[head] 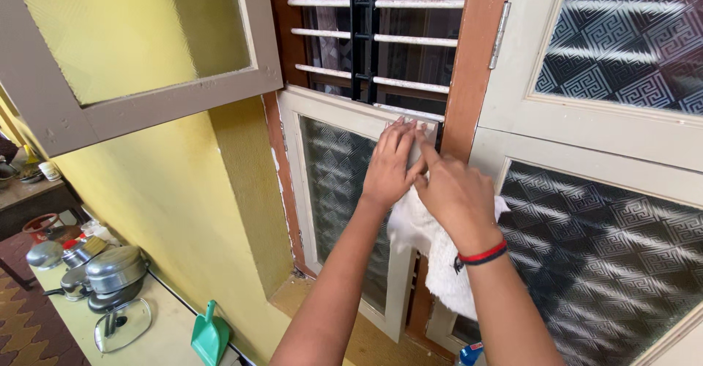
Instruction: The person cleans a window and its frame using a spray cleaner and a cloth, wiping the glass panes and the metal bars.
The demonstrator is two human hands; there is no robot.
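White, fluffy cotton cloth hangs against the cream wooden shutter frame of patterned frosted glass, pinned by the left hand, fingers flat and together, while the right hand pinches it.

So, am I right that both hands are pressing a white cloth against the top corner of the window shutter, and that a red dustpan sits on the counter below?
Not quite: the dustpan is green, not red, as the head view shows. The rest holds: the left hand and right hand press a white cloth against the top corner of the window shutter, with the dustpan on the counter below.
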